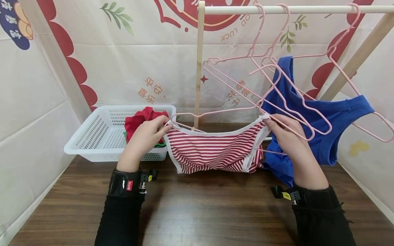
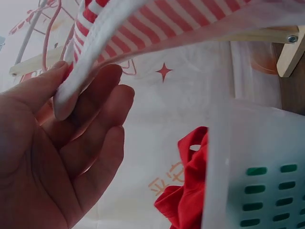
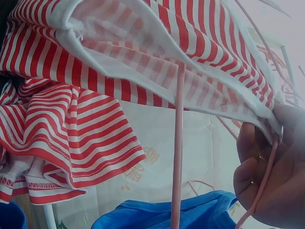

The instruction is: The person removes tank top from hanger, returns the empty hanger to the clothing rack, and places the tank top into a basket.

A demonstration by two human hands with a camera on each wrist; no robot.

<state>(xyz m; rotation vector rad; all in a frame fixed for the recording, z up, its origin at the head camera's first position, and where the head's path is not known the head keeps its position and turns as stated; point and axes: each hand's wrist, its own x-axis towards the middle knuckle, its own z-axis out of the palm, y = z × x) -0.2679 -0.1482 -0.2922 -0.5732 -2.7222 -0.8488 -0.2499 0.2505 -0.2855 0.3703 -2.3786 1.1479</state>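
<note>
A red-and-white striped tank top (image 1: 212,150) with white trim hangs spread between both hands, a pink hanger (image 1: 227,110) running through its neck opening. My left hand (image 1: 147,135) pinches the left strap by that hanger's end; in the left wrist view thumb and forefinger meet on the white trim (image 2: 88,69). At the other shoulder my right hand (image 1: 286,135) grips the strap, and the right wrist view shows the pink hanger bar (image 3: 267,179) crossing this hand (image 3: 279,176). Folds of the striped cloth droop below.
A wooden rack's rail (image 1: 227,10) carries several pink hangers, one bearing a blue tank top (image 1: 335,119) at right, close behind the right hand. Left of the striped top, a white perforated basket (image 1: 92,148) holds a red garment (image 1: 138,119) and something green. Everything is over a brown wooden table (image 1: 197,212).
</note>
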